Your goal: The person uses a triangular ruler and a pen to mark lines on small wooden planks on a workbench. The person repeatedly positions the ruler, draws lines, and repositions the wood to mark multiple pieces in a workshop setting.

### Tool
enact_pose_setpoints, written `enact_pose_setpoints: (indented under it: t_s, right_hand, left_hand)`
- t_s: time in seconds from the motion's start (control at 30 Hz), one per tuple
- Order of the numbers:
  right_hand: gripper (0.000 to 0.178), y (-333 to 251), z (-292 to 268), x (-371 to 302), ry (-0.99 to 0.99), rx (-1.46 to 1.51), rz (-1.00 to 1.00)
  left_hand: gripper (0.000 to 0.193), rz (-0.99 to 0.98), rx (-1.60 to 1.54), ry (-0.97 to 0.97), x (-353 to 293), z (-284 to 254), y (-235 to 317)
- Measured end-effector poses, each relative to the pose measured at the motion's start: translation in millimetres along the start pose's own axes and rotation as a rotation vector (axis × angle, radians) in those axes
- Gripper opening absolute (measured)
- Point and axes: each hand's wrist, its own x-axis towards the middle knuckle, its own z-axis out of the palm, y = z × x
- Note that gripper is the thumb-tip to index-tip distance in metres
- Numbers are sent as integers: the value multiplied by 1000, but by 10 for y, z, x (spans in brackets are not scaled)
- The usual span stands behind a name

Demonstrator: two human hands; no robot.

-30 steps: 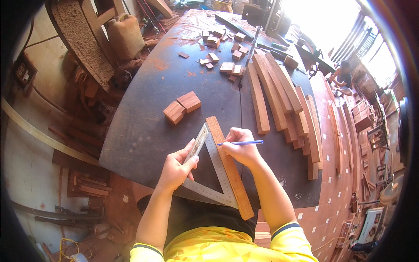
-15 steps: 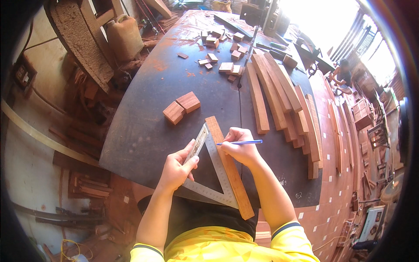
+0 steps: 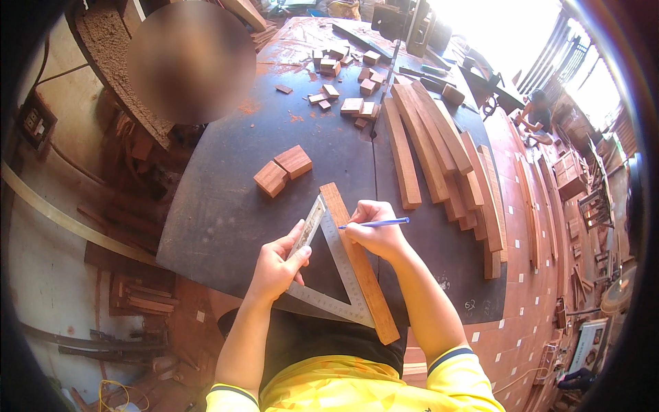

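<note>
While left fingers [image 3: 296,248] press flat on the square [image 3: 328,275], right fingers [image 3: 362,233] pinch a blue pen [image 3: 377,222], tip on the strip [image 3: 358,261] beneath; two blocks [image 3: 282,169] beyond, on the worktop [image 3: 220,206].

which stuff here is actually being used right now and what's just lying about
In use:
left hand on metal triangle square
right hand with blue pen
wood strip

Lying about:
two wood blocks
long slats
small offcuts

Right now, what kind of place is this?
Most likely a woodworking shop. Wooden slats and small offcut blocks lie on a dark workbench, and a metal triangle square rests against a wooden strip.
</note>
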Motion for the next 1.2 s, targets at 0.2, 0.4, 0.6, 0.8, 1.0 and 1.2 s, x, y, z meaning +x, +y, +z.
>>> enact_pose_setpoints:
  t_s: [0.2, 0.4, 0.6, 0.8, 1.0, 1.2]
  right_hand:
    - [31, -60, 3, -7, 0, -48, -18]
    - [34, -119, 8, -7, -6, -95, -27]
    - [35, -83, 6, -1, 4, -94, -25]
    - [35, -79, 13, 4, 5, -84, -40]
    - [29, -4, -14, 9, -5, 14, -19]
    - [22, -384, -100, -199, 175, 73, 58]
  left_hand:
    - [59, -3, 1, -8, 2, -17, -10]
    - [59, 1, 14, -7, 0, -12, 4]
    - [59, 3, 1, -8, 9, -16, -19]
    - [59, -4, 3, -4, 6, -25, -25]
    - [60, -4, -20, -8, 22, -36, -47]
    - [60, 24, -121, -26, 7, -133, -75]
